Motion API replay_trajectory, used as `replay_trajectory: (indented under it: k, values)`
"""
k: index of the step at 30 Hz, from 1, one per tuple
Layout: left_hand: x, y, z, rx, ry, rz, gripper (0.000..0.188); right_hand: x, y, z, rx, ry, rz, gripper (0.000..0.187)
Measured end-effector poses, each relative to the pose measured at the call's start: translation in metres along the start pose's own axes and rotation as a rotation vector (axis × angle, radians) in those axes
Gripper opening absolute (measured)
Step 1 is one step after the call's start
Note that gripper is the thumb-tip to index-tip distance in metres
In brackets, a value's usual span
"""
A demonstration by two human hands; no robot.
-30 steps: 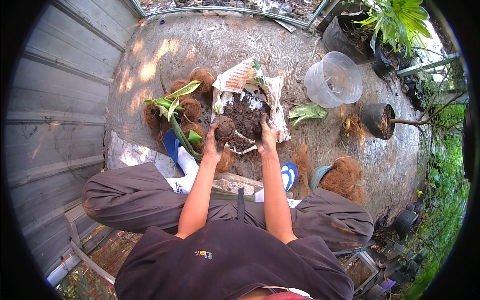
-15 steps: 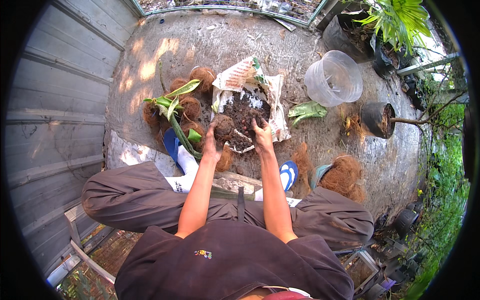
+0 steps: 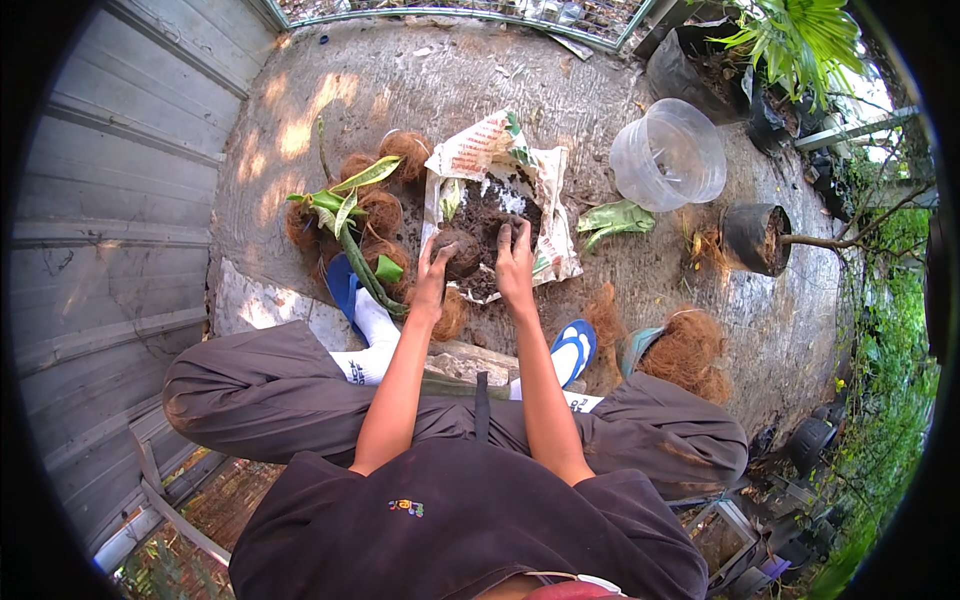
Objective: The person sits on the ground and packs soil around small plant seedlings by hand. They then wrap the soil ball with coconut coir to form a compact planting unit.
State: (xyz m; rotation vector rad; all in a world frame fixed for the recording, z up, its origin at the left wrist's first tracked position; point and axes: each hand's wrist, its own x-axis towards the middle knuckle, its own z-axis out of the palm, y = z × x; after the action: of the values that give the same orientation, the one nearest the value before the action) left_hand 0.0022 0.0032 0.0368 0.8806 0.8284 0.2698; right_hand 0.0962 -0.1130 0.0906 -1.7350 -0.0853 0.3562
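A rough grey concrete floor [image 3: 560,90], streaked and flecked with debris, spreads under the work, with patches of sunlight on its left side. A ribbed metal wall [image 3: 130,190] closes off the left, a green-framed wire mesh panel [image 3: 455,14] runs along the far edge, and dense green foliage [image 3: 885,400] borders the right. In front of the seated person, a white printed sack [image 3: 553,190] lies opened out flat, bearing loose dark soil [image 3: 492,218]. Over the near part of the sack, the left hand [image 3: 430,285] is curled against the left side of a round soil ball [image 3: 461,256], thumb and fingers closed on it; a pale green leaf [image 3: 450,198] stands just beyond. The right hand [image 3: 516,265] is apart from the left, its fingers bent into dark soil beside the ball; whether they grip a clump cannot be told. Brown coir bundles [image 3: 381,215] and long green leaves [image 3: 360,255] are heaped left of the sack. To its right lie a crumpled green cloth-like piece [image 3: 613,222], a clear plastic tub [image 3: 640,165] and a tipped black pot [image 3: 745,238] with a woody stem.
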Motion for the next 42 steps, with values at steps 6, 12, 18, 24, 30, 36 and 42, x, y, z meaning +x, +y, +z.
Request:
replay_trajectory:
  k: [6,12,18,24,30,36,42]
  values:
    - [0.001,-0.001,0.002,-0.176,-0.102,0.017,0.062,-0.016,0.011,0.014,-0.222,-0.139,-0.330,0.036]
    - [0.012,-0.007,-0.021,-0.246,-0.116,0.036,0.060,-0.046,0.011,0.036,-0.170,-0.237,-0.355,0.041]
    - [0.011,-0.001,-0.017,-0.311,-0.078,0.023,0.046,-0.028,-0.014,0.028,0.448,-0.030,-0.013,0.041]
    - [-0.012,0.004,0.009,0.057,-0.154,0.239,0.043,-0.006,0.031,0.019,0.310,-0.054,0.149,0.048]
    - [-0.017,0.002,0.017,0.156,-0.181,0.259,0.066,-0.007,0.046,0.020,0.352,-0.168,0.233,0.066]
    - [-0.017,0.007,0.023,0.249,-0.243,0.237,0.074,-0.005,0.056,0.012,0.569,-0.256,0.372,0.065]
    - [-0.011,0.005,0.021,0.484,-0.241,0.368,0.088,-0.013,0.067,0.001,0.871,-0.435,0.522,0.055]
